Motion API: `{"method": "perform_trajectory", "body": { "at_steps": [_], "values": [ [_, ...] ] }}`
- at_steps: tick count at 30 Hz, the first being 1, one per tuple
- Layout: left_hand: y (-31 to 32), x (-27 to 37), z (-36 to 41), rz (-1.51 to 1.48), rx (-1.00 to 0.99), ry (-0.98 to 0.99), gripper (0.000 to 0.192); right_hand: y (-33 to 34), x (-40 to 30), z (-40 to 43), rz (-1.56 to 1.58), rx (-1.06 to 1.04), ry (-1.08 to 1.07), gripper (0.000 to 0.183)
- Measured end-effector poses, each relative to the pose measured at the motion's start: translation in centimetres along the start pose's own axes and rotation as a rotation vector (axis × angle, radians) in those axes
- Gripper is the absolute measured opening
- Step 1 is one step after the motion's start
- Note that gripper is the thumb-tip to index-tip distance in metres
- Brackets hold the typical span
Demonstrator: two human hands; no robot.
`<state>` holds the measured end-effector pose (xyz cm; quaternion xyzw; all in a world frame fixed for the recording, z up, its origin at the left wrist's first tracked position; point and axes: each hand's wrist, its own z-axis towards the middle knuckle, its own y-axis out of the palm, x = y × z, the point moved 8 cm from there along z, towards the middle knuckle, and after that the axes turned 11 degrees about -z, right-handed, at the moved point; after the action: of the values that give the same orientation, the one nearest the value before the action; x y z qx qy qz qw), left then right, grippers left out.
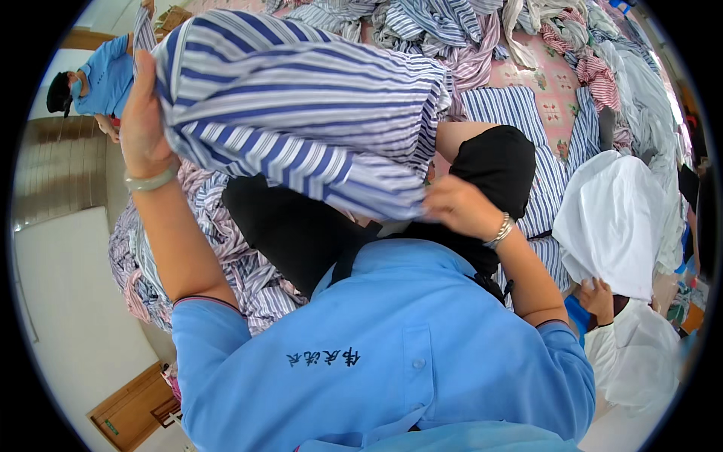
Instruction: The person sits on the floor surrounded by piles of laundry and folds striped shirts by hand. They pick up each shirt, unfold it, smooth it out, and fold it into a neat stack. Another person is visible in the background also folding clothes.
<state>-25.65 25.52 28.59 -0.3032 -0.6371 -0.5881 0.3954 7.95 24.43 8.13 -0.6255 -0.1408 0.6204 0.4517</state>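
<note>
A blue-and-white striped garment, which looks like a long-sleeved shirt, stretches across my lap between my two hands. My left hand, with a pale bangle at its wrist, is raised and grips the garment's left end; its fingers are mostly hidden behind the cloth. Low on the right, my right hand pinches the end of what looks like a sleeve. Cloth and fingers blur there. Below the garment are my legs in black trousers.
Striped laundry is heaped at my left and across the back. Flat striped cloth lies beyond my right knee on a pink flowered cover. At right, another person's hand holds white cloth. Far left, a person in blue handles striped cloth.
</note>
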Motion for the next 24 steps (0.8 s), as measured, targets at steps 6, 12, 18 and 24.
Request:
{"method": "perform_trajectory", "body": {
  "at_steps": [6,12,18,24],
  "values": [
    [-2.8,9.1,-4.7,0.666,-0.144,0.259,0.05,-6.3,-1.8,5.8,0.14,0.311,-0.094,0.019],
    [2.7,9.2,-7.7,-0.036,-0.443,0.258,0.088,-6.5,0.3,14.0,0.079,0.247,-0.187,0.055],
    [-1.6,12.1,-10.0,0.048,-0.35,0.337,0.073,1.0,-1.5,17.7,0.092,0.052,-0.261,0.058],
    [2.1,9.9,-11.1,-0.013,-0.465,0.327,0.071,-2.8,1.0,16.6,0.066,0.492,-0.014,0.01]
  ]
}}
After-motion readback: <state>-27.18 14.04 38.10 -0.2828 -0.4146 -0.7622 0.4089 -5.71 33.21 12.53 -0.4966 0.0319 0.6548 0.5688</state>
